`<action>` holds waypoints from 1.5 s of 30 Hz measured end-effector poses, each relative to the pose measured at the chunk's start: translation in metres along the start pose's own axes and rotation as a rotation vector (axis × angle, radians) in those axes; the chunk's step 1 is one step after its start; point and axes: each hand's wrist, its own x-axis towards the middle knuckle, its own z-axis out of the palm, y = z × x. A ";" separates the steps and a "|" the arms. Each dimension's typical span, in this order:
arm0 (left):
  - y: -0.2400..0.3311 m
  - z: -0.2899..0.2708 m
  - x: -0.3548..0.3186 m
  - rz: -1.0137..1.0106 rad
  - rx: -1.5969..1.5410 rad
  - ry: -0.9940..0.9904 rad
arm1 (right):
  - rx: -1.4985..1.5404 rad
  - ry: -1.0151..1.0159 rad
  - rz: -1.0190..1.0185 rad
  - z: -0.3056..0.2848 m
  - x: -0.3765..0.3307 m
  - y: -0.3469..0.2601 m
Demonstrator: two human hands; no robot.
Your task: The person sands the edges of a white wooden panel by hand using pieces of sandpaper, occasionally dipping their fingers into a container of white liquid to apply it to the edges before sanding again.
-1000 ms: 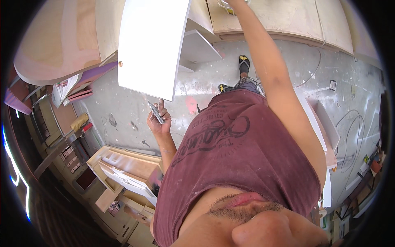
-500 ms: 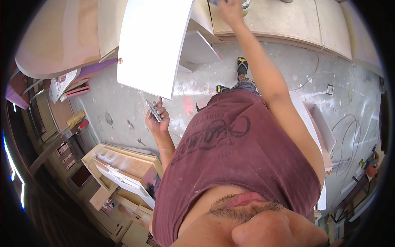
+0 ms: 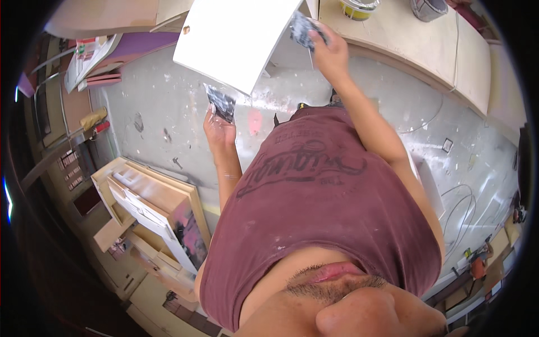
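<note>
My left hand [image 3: 220, 133] is closed on a flat, dark putty spreader [image 3: 220, 104] with whitish smears, held beside the lower edge of a white panel [image 3: 238, 42]. In my right hand [image 3: 332, 55] is a second dark putty spreader [image 3: 301, 29], its face also streaked white. That hand is at the panel's right edge; whether the spreader touches the panel I cannot tell. A small brownish spot shows near the panel's left edge.
A wooden worktop [image 3: 393, 39] at the far right carries a yellow-and-clear tub [image 3: 359, 8] and a grey bucket [image 3: 428, 8]. Wooden cabinet parts [image 3: 151, 208] stand at left on the paint-spotted grey floor [image 3: 157, 106]. A cable [image 3: 474, 196] lies at right.
My right hand has come back from beside the tub, down toward the panel's right edge. My left hand has risen slightly, and its spreader has turned from edge-on to show its face.
</note>
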 end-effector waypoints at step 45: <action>0.008 0.036 -0.074 0.062 -0.210 -0.429 | 0.632 -0.566 0.244 0.089 -0.072 -0.145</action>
